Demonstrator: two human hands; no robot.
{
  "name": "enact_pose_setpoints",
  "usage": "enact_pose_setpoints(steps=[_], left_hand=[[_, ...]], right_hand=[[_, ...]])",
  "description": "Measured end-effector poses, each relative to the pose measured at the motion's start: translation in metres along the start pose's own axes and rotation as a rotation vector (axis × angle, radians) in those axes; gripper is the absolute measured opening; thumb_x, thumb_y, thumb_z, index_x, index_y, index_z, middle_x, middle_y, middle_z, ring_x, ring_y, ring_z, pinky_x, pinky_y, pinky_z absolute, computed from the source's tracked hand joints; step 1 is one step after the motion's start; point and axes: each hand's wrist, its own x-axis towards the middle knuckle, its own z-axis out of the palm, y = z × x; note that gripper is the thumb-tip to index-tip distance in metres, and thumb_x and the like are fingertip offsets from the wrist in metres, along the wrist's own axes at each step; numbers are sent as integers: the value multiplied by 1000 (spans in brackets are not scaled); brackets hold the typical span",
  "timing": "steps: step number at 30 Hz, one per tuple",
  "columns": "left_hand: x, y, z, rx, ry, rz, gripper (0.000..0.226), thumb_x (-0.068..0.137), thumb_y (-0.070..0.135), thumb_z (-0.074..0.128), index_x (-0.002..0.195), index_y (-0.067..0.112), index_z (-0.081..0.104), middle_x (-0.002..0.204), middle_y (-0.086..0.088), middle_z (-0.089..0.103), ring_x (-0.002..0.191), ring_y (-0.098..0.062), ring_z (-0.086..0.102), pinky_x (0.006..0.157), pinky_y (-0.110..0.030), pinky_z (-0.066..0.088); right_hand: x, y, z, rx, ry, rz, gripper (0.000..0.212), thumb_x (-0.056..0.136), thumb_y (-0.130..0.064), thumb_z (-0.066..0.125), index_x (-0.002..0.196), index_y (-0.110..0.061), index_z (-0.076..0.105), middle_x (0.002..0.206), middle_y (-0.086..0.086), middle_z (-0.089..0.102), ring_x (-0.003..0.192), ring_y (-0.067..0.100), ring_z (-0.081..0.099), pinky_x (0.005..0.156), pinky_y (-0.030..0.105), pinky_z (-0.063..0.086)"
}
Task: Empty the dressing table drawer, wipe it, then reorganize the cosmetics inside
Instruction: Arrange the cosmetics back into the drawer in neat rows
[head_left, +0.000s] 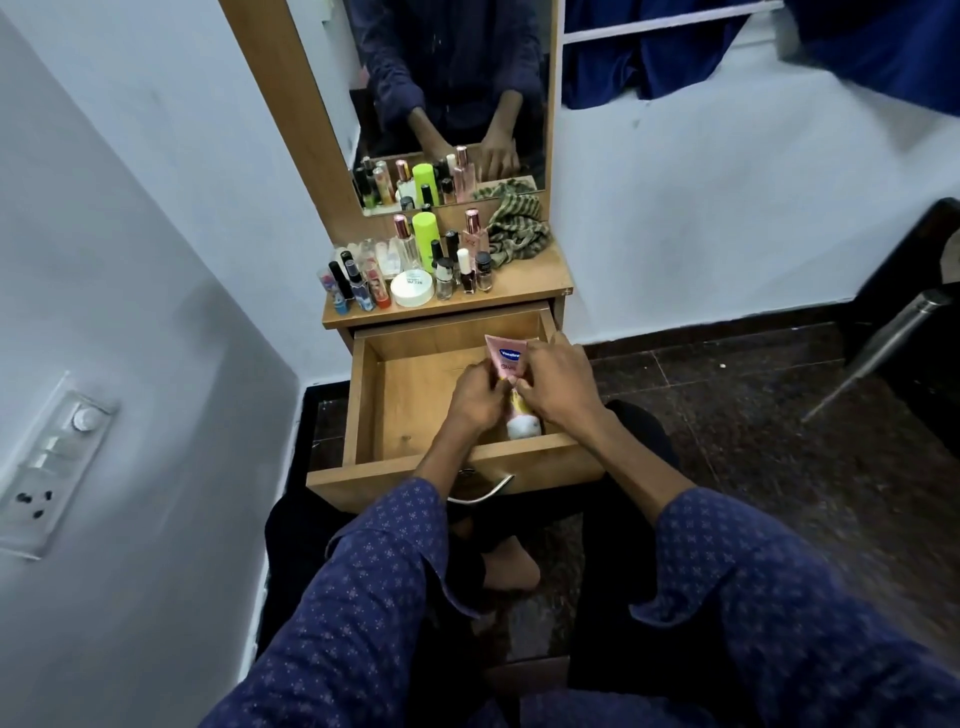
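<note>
The wooden drawer (363, 415) stands pulled out below the dressing table top (550, 270), its floor mostly bare. Over its right half both hands meet: the left hand (475, 397) and the right hand (558, 387) curl their fingers round a pink tube (506, 356) and a pale yellow tube (517, 402) with a white cap, held together near the drawer's right wall. On the top, far from the hands, perfume bottles, nail polishes, a green bottle (426, 234) and a white jar (412, 288) cluster at left, with a striped cloth (519, 234) at far right by the mirror (452, 78)
</note>
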Motion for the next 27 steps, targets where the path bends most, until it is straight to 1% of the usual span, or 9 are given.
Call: enact_pose_setpoints(steps=[3, 6, 8, 9, 12, 15, 19, 24, 27], left_hand=[[-3, 1, -2, 33, -3, 16, 17, 99, 2, 61, 108, 15, 69, 98, -2, 72, 81, -14, 66, 65, -21, 47], [-3, -1, -3, 90, -28, 27, 25, 87, -6, 65, 102, 13, 72, 96, -4, 73, 85, -20, 69, 67, -22, 49], [-1, -2, -2, 78, -30, 25, 36, 81, -8, 68, 111, 10, 75, 106, -7, 74, 96, -25, 71, 77, -32, 57], [-3, -1, -2, 48, -33, 9, 43, 82, -10, 68, 120, 8, 73, 113, -7, 73, 100, -24, 69, 83, -35, 58], [-5, 3, -2, 33, -66, 14, 56, 86, -13, 63, 140, 4, 62, 128, -10, 70, 114, -22, 65, 98, -33, 53], [-6, 4, -2, 63, -128, 35, 63, 89, -14, 56, 149, 5, 54, 140, -15, 65, 128, -28, 60, 110, -37, 49], [-7, 5, -2, 63, -181, 33, 63, 93, -14, 53, 153, 4, 48, 144, -17, 62, 132, -29, 58, 112, -37, 47], [-5, 5, 0, 114, -206, 53, 63, 95, -11, 52, 156, 6, 45, 140, -19, 64, 128, -30, 60, 102, -28, 47], [-7, 6, -1, 165, -140, 96, 54, 93, -8, 53, 144, 5, 57, 129, -20, 69, 123, -36, 61, 111, -45, 48]], right_hand=[[1, 0, 3, -47, -25, -27, 18, 83, -42, 79, 94, -27, 80, 108, -4, 75, 117, 19, 56, 89, 42, 44], [0, 0, 4, -71, -64, -46, 23, 87, -46, 72, 100, -29, 79, 106, -4, 74, 117, 21, 52, 87, 43, 36], [-1, -1, 5, -97, -89, -48, 23, 90, -46, 68, 101, -29, 79, 107, -3, 74, 120, 23, 50, 89, 45, 34], [0, -2, 5, -108, -95, -40, 22, 91, -45, 67, 99, -28, 78, 108, -3, 73, 121, 23, 49, 91, 46, 34], [0, -5, 4, -151, -98, -25, 22, 94, -41, 65, 97, -24, 78, 118, -2, 71, 123, 23, 50, 92, 48, 33], [2, -6, 5, -212, -123, -35, 23, 94, -40, 67, 102, -21, 78, 127, 0, 68, 126, 25, 49, 94, 49, 34], [5, -4, 9, -254, -146, -33, 29, 96, -44, 62, 112, -25, 77, 126, 1, 69, 126, 23, 46, 93, 48, 33], [6, -2, 11, -251, -141, -39, 27, 97, -40, 60, 102, -20, 78, 129, 4, 68, 128, 25, 46, 94, 49, 33], [5, -3, 11, -211, -126, -45, 26, 99, -38, 59, 109, -21, 77, 132, 4, 66, 130, 25, 47, 95, 49, 33]])
